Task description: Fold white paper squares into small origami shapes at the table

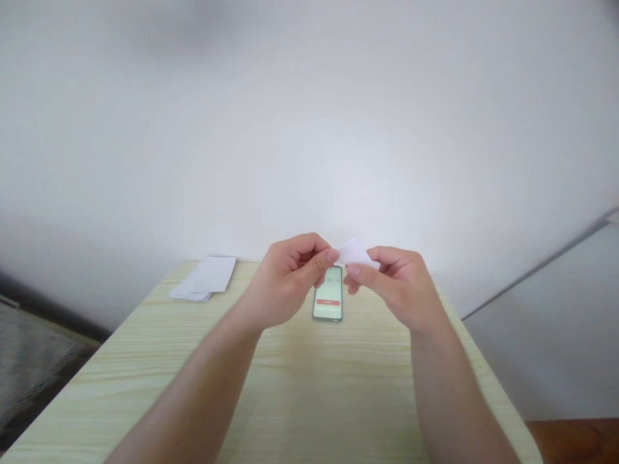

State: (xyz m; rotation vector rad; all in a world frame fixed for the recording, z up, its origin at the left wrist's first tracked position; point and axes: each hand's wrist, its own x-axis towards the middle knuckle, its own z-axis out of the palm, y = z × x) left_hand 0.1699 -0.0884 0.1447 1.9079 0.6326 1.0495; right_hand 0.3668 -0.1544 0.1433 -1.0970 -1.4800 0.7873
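A small folded piece of white paper [356, 251] is held up between my two hands, above the far part of the table. My left hand [296, 278] pinches its left corner between thumb and fingers. On the other side, my right hand [394, 280] grips the paper's lower right edge, thumb in front and fingers behind. The fingertips hide parts of the paper's edges. Below and behind the hands lies a phone [327, 303] with a lit screen showing digits and a red bar; its top is partly covered by my hands.
Several white paper sheets [213, 274] lie in a loose, overlapping pile at the table's back left. The pale wood-grain table [309, 393] stands against a white wall [290, 129]. To the right is a white panel [556, 341], and at the lower left a grey patterned surface [33, 361].
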